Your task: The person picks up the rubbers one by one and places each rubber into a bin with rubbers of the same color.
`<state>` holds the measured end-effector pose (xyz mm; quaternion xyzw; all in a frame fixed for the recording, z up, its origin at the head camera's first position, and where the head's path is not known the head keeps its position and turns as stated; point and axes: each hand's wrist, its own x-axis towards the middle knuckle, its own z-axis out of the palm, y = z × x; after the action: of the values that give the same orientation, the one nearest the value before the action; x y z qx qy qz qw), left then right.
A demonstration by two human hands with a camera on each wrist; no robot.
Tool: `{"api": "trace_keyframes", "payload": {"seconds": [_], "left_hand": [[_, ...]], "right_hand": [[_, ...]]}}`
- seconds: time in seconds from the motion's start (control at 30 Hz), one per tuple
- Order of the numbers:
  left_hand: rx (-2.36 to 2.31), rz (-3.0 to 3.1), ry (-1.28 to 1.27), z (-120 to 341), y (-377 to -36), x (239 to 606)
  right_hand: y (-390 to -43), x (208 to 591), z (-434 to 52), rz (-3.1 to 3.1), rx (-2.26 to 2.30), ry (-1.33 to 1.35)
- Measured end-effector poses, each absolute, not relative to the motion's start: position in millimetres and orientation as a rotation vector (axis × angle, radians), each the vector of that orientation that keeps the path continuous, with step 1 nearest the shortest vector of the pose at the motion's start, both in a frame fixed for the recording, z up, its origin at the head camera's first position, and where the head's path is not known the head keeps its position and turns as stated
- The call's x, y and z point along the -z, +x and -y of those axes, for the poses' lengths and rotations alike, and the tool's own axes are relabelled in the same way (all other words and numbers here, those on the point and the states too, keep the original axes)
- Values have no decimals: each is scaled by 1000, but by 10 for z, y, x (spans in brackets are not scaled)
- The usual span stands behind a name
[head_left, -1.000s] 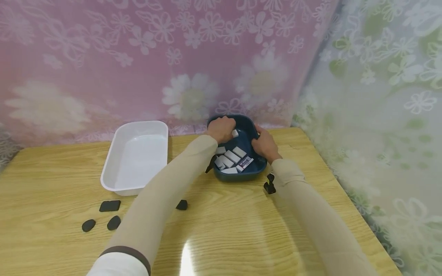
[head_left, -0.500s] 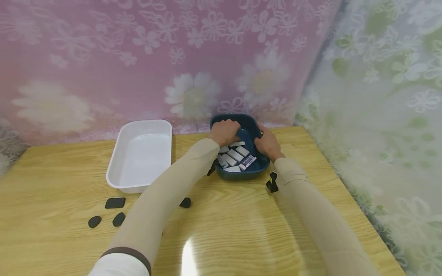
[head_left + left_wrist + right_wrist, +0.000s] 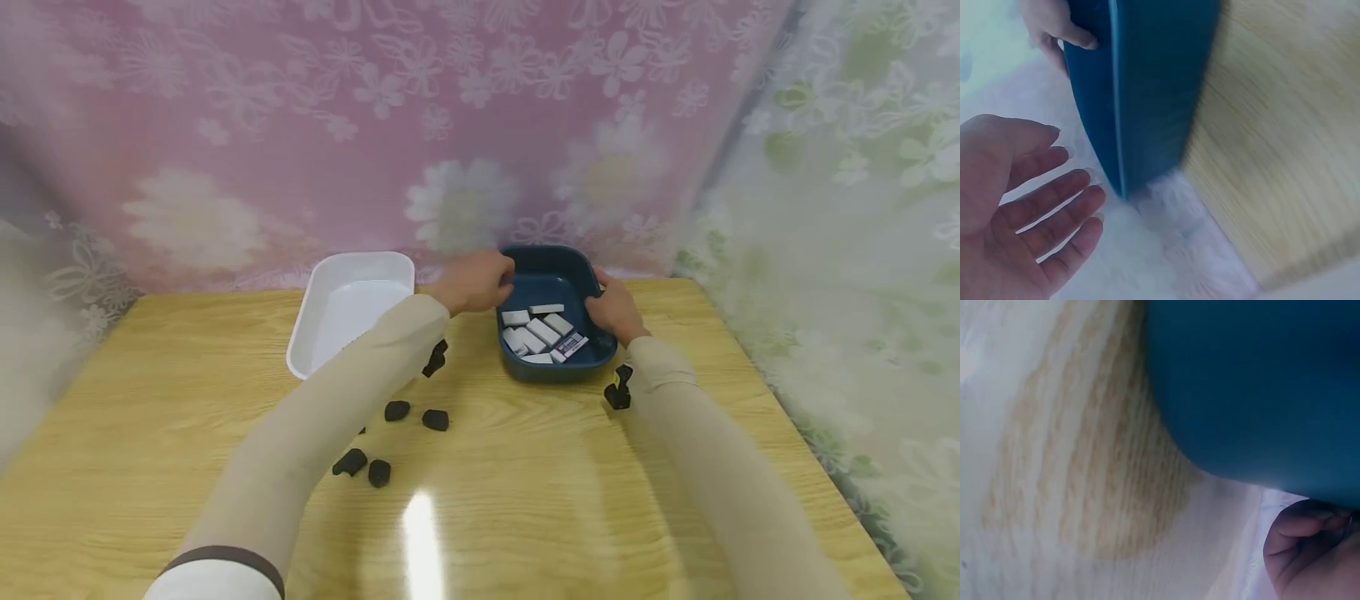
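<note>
My left hand [image 3: 480, 282] is just off the left rim of a dark blue basin [image 3: 558, 371]. In the left wrist view that hand [image 3: 1041, 200] has its fingers loosely spread and nothing in its grasp. My right hand [image 3: 615, 310] grips the basin's right rim, thumb inside and fingers outside. Several white eraser-like blocks [image 3: 543, 332] lie in the front half of the basin, one with a printed dark label [image 3: 572, 346]. From the right wrist, the basin's outer wall [image 3: 1260, 394] fills the upper right, above the curled fingers [image 3: 1291, 544].
A white tray [image 3: 298, 337] stands to the left, partly hidden by my left sleeve. Several black pieces, among them a dark lump [image 3: 435, 419], lie on the wooden table [image 3: 510, 492] in front. A pink floral curtain [image 3: 300, 125] hangs behind the table.
My left hand has come up out of the basin and moved left over its rim. A white block lies behind the others where the hand was. The right hand keeps its hold; the view turned left.
</note>
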<state>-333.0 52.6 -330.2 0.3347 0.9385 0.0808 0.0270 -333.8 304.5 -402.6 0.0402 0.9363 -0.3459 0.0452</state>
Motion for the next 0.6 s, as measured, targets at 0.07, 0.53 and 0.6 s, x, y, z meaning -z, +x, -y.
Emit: {"api": "trace_keyframes", "payload": {"seconds": [0.07, 0.53, 0.6], "left_hand": [[-240, -2905, 1018, -441, -3319, 3293], [-290, -3034, 865, 55, -3352, 3375], [-271, -3053, 843, 117, -3361, 3382]], "right_hand": [[-3368, 4040, -3090, -2846, 1092, 92], [-3490, 3930, -3405, -3026, 1027, -4], [-3486, 3896, -3386, -3044, 990, -34]]}}
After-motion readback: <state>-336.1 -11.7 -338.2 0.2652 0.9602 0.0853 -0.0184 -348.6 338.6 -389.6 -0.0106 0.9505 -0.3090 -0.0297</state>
